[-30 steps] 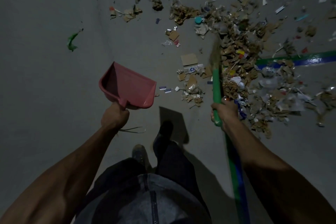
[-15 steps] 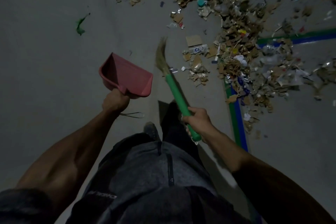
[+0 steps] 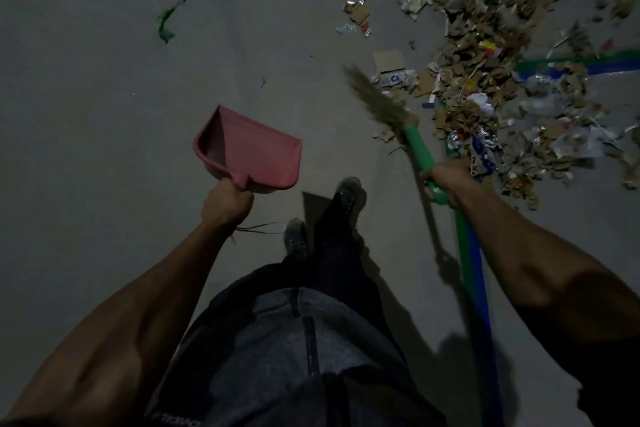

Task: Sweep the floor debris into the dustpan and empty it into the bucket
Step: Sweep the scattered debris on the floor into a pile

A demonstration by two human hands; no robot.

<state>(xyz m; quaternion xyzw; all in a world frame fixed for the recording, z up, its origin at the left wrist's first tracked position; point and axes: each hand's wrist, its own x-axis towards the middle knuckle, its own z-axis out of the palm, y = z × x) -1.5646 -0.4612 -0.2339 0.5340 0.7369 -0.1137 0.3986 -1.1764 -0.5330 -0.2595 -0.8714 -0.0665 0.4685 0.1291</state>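
Broom (image 3: 408, 130) now farther right — fingers (image 3: 437, 173) curled round its green handle, bristles beside debris (image 3: 491, 87).

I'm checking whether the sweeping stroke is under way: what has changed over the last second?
The broom swung: a second ago its bristles pointed into the debris pile, half a second ago they had swept left toward the dustpan, and now they are back at the pile's left edge. The right hand kept its grip on the green handle throughout. The left hand still holds the dustpan tilted above the floor, with no debris visible in it.
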